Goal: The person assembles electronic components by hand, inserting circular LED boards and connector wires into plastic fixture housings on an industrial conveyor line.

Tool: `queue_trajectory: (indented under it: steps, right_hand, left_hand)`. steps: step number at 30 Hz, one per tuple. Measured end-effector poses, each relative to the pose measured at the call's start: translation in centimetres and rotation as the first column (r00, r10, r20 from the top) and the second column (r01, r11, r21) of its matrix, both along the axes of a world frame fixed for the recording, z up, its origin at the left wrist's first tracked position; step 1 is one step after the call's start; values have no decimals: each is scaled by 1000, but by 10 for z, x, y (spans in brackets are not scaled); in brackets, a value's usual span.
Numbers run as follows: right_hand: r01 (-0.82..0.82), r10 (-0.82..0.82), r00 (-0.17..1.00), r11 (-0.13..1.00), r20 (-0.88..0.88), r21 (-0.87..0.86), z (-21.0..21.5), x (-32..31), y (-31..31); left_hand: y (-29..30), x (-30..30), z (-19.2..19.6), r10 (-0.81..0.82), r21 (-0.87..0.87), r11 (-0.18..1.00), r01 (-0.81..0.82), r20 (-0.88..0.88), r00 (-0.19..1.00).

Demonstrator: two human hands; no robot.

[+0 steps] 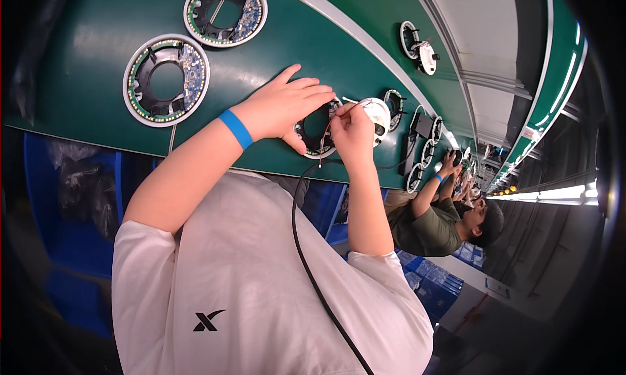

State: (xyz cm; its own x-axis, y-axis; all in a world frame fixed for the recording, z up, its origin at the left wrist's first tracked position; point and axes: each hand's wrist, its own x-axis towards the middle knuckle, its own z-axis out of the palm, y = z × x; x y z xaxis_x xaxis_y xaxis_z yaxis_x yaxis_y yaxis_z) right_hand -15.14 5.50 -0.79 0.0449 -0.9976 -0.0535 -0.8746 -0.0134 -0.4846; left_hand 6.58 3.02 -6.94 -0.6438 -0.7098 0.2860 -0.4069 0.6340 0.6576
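A ring-shaped lamp assembly with a white rim and dark inner frame lies near the bench's front edge. My left hand rests across its far-left side, fingers stretched and thumb spread on the near side. Over its right side, my right hand has thumb and fingers pinched together beside thin reddish wires. What sits between those fingertips is too small to tell. Just right of this hand is a white round part with dark round fittings, partly covered by the hand.
Two more ring assemblies with circuit boards, one nearer and one farther, lie at left on the green bench. Other rings and a black box stand at right, where a co-worker handles parts. A black cable crosses my front.
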Motion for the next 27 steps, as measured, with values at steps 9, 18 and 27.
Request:
queue_trajectory:
  steps: [9, 18, 27]
  right_hand:
    - [216, -213, 959, 976, 186, 5, -9, 3, 3]
    - [-2, -51, 951, 986, 305, 169, 32, -29, -4]
    - [-138, 137, 986, 990, -94, -5, 38, -32, -4]
  left_hand:
    - [1, -1, 5, -16, 1, 1000, 16, 4, 1000]
    - [2, 0, 3, 2, -3, 1000, -2, -21, 1000]
    - [1, 0, 6, -2, -3, 1000, 2, -28, 1000]
